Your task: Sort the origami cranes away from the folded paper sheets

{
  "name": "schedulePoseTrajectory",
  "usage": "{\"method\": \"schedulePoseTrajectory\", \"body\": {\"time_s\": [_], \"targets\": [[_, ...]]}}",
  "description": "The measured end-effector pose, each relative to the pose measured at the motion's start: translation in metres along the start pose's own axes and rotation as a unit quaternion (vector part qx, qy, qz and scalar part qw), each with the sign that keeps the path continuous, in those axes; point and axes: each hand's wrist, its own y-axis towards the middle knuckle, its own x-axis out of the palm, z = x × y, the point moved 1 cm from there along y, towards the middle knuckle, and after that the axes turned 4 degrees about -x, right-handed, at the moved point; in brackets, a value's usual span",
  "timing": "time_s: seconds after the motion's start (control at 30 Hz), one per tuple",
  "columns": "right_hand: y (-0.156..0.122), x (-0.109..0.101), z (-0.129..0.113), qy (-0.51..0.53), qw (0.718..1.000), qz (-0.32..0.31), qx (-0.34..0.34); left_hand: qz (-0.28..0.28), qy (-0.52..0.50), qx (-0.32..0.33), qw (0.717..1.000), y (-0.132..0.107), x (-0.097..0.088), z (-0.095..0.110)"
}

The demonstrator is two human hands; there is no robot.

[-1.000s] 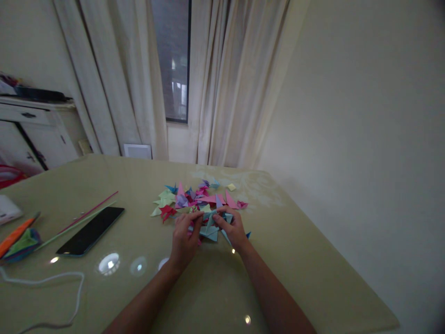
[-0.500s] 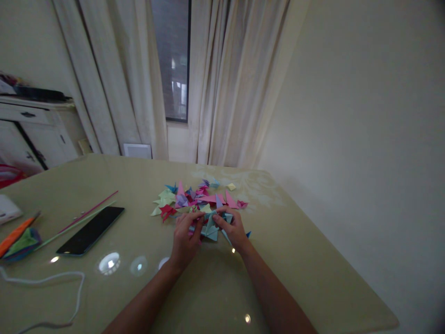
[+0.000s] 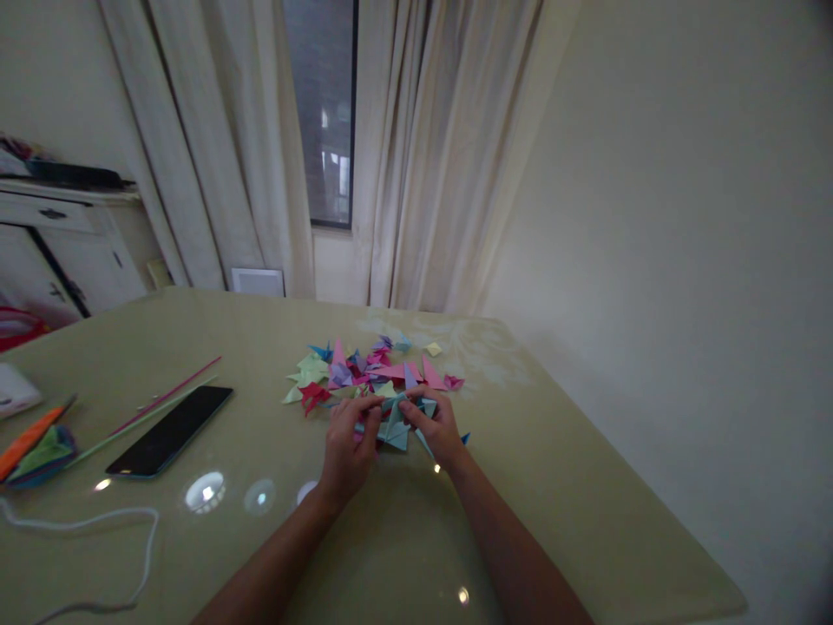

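Left hand (image 3: pixel 348 443): Thumb and forefinger pinched the left end of the light-blue paper.
Right hand (image 3: pixel 435 425): Thumb and forefinger pinched its right side.
Light-blue paper (image 3: pixel 394 417): Folded, it was held between both hands at the pile's near edge; whether it touched the table could not be told.
Origami pile (image 3: pixel 342 375): Pink, purple, green and red pieces lay beyond the fingers.
Black phone (image 3: pixel 173 431): It lay at left, beside a green stick (image 3: pixel 141 423).
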Motion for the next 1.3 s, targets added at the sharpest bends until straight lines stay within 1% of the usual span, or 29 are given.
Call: {"method": "schedulePoseTrajectory", "body": {"time_s": [0.33, 0.6, 0.87, 1.3], "targets": [[0.0002, -0.0001, 0.0037, 0.009, 1.0, 0.007, 0.002, 0.018, 0.005, 0.002, 1.0, -0.0019, 0.0021, -0.0058], [0.0003, 0.0009, -0.0023, 0.013, 1.0, 0.011, -0.015, 0.013, 0.009, 0.026, 1.0, 0.0016, -0.0001, -0.0005], [0.0006, -0.0009, 0.0016, 0.016, 1.0, 0.011, -0.022, 0.011, 0.013, 0.033, 0.999, 0.0017, 0.0006, -0.0006], [0.0, -0.0006, 0.0029, 0.018, 1.0, 0.013, -0.01, 0.012, 0.018, 0.052, 0.998, 0.0035, 0.0003, 0.0005]]}}
